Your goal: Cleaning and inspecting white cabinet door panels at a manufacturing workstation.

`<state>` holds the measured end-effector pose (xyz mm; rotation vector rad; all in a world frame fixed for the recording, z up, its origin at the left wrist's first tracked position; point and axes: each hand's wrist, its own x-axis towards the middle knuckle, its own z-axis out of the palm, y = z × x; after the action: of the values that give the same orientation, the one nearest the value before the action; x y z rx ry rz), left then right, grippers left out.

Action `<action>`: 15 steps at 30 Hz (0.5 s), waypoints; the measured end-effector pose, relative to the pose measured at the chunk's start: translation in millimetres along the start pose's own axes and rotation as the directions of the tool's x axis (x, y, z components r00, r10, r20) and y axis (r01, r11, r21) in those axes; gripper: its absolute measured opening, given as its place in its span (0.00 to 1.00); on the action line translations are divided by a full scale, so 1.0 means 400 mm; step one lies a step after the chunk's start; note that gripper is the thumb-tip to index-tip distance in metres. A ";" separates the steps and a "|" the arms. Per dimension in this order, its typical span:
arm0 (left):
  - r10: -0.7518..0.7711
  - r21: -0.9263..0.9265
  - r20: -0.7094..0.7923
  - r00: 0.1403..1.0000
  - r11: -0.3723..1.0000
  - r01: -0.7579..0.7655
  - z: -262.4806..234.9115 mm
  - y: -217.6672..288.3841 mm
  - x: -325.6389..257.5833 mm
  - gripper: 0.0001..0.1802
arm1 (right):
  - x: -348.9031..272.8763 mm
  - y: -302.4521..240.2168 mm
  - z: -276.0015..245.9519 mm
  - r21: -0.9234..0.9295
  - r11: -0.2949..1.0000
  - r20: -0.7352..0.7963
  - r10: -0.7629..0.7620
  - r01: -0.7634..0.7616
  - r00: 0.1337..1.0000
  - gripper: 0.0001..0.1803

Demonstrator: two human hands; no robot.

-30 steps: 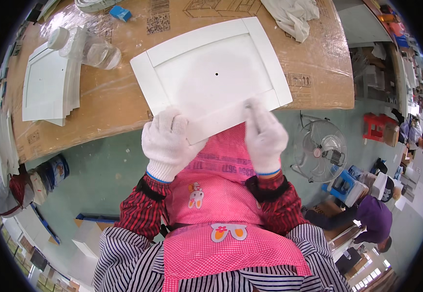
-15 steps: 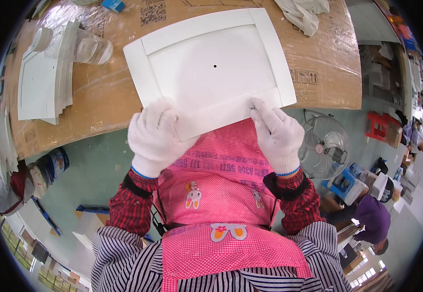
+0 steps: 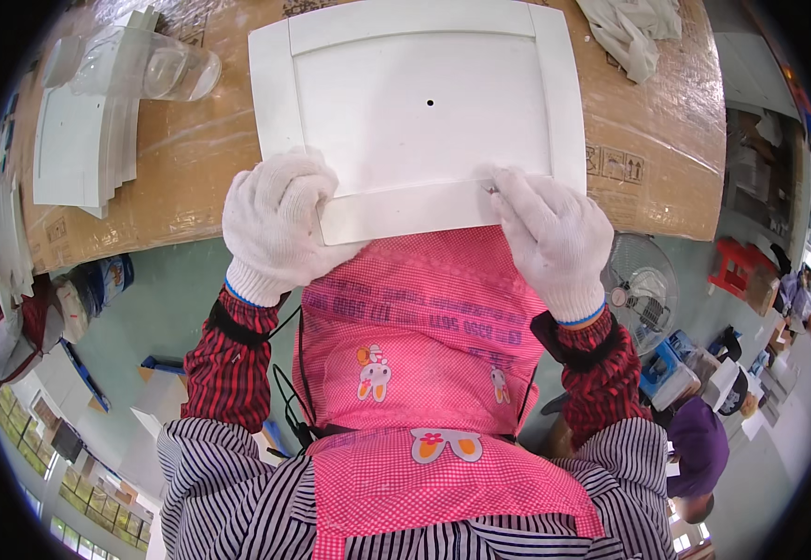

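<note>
A white framed panel (image 3: 415,121) with one small dark hole near its middle leans over the near edge of the cardboard-covered table. My left hand (image 3: 279,219), in a white knit glove, grips the panel's near left corner, its thumb under the edge. My right hand (image 3: 555,229), gloved alike, is pinched at the near rail of the panel, towards the right end. A tiny dark metallic bit (image 3: 491,189) shows at its fingertips; the rest of it is hidden by the glove.
Several white panels (image 3: 79,149) lie stacked on the table's left, with a clear plastic jar (image 3: 181,73) on its side over them. A crumpled white cloth (image 3: 634,33) lies at the far right. A fan (image 3: 643,289) stands beyond the table's right edge; a person in purple (image 3: 699,448) is lower right.
The panel has turned to sit straighter and appears slightly farther right. Both hands have moved with it, the left a little left, the right to the right along the near rail.
</note>
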<state>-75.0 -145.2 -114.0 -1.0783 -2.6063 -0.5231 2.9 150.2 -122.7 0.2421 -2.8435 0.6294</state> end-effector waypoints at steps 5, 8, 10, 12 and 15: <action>0.001 0.003 0.008 1.000 1.000 -0.001 0.000 0.000 -0.003 0.33 | 0.010 0.013 -0.006 0.076 0.995 0.029 -0.068 0.066 0.997 0.15; -0.015 -0.006 0.020 1.000 1.000 0.015 -0.003 0.000 -0.005 0.33 | 0.012 0.013 -0.009 0.060 0.997 0.047 -0.040 0.037 0.998 0.15; -0.014 0.003 0.022 1.000 1.000 0.014 -0.003 0.000 -0.007 0.33 | 0.017 0.015 -0.015 0.063 0.996 0.042 -0.061 0.059 0.997 0.15; -0.024 -0.004 0.022 0.999 1.000 0.024 0.000 -0.002 -0.015 0.33 | 0.022 0.018 -0.026 0.153 0.984 0.130 -0.110 0.090 0.985 0.17; -0.031 -0.007 0.026 0.999 0.999 0.031 0.001 -0.001 -0.018 0.33 | 0.020 0.011 -0.022 0.058 0.998 0.128 -0.040 0.033 0.991 0.16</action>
<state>-70.4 -149.7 -117.0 -1.0555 -2.6490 -0.5295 -4.1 157.1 -114.8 0.3557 -2.9399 0.7116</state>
